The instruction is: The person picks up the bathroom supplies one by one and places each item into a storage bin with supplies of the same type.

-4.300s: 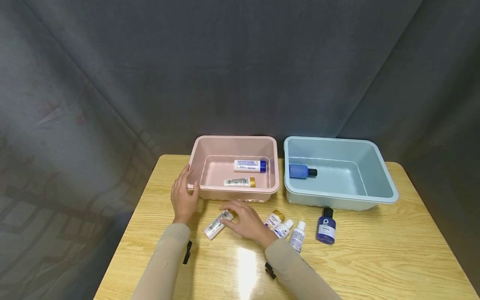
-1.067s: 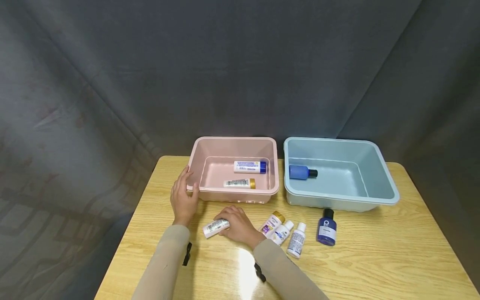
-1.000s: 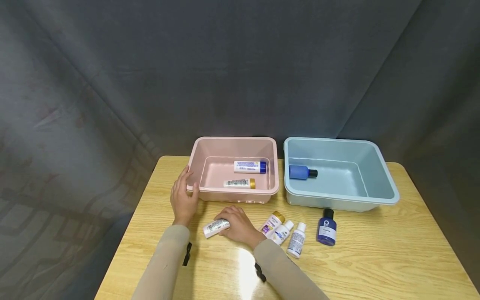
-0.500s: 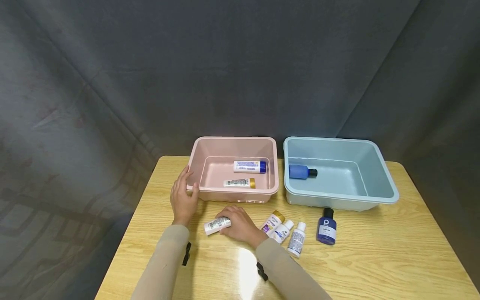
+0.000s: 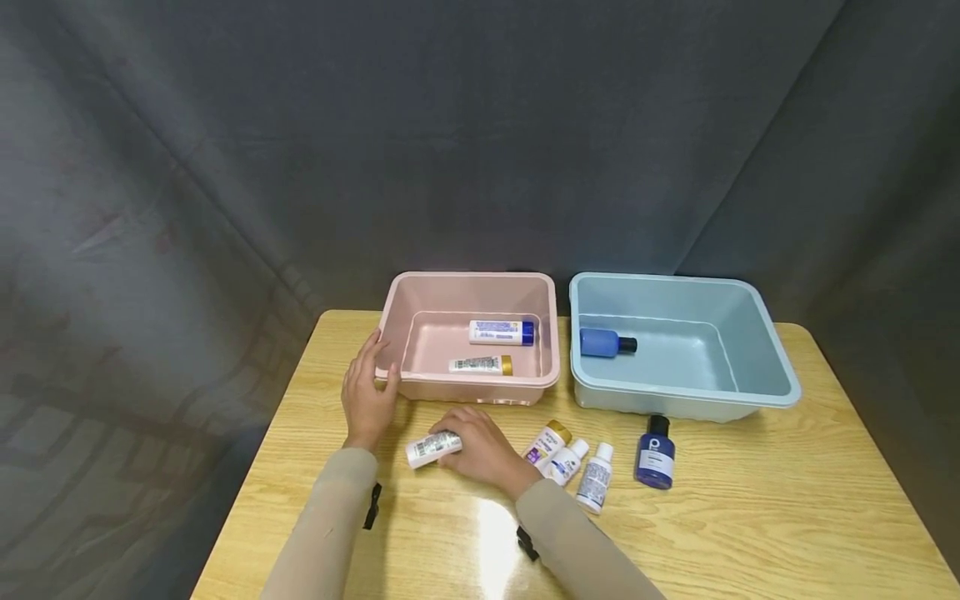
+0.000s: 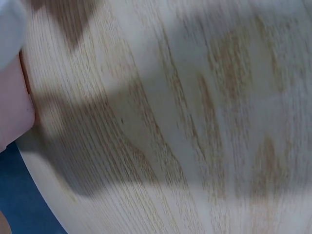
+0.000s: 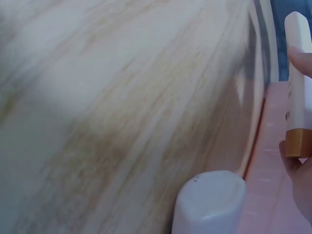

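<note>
"What is seen at the left?"
"The left hand (image 5: pixel 369 404) is laid over the near left corner of the pink bin (image 5: pixel 457 389), its fingers loosely extended."
"And the white tube (image 5: pixel 429 451)?"
"It is gripped by the right hand (image 5: pixel 482 448), just in front of that bin."
"And further right?"
"Three small bottles (image 5: pixel 564 464) are laid on the table (image 5: pixel 765 500); a dark blue bottle (image 5: pixel 656 457) is set before the blue bin (image 5: pixel 660 400)."

A studio-like setting: dark grey cloth (image 5: pixel 480 142) behind and beside a wood-grain table (image 5: pixel 787 483).
</note>
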A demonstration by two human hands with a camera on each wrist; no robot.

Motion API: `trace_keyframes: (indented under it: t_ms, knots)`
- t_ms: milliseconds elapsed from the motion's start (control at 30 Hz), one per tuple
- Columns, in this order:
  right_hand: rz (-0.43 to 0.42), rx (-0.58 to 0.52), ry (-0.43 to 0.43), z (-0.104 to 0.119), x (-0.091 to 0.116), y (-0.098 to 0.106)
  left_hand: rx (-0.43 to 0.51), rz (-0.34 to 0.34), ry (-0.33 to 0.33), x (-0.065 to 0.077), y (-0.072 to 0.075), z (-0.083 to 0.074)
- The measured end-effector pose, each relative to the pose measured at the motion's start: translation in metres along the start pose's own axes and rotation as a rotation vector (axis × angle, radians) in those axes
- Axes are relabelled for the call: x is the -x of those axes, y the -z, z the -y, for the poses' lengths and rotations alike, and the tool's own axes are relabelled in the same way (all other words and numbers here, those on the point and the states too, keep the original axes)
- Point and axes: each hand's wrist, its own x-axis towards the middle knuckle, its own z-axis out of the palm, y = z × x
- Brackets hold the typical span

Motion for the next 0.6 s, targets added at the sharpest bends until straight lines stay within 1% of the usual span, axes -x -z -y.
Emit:
trace_keyframes:
  t_ms: [167, 433, 600]
  knots:
    - [-0.005, -0.003, 0.001, 0.002, 0.003, 0.004, 0.003, 0.021, 0.006, 0.000, 0.001, -0.001]
    - [-0.024, -0.014, 0.011, 0.003, 0.009, 0.008, 0.010, 0.034, 0.012, -0.001, 0.003, -0.003]
    - [-0.041, -0.013, 0.014, 0.001, 0.013, 0.009, 0.015, 0.026, 0.017, 0.000, 0.002, -0.003]
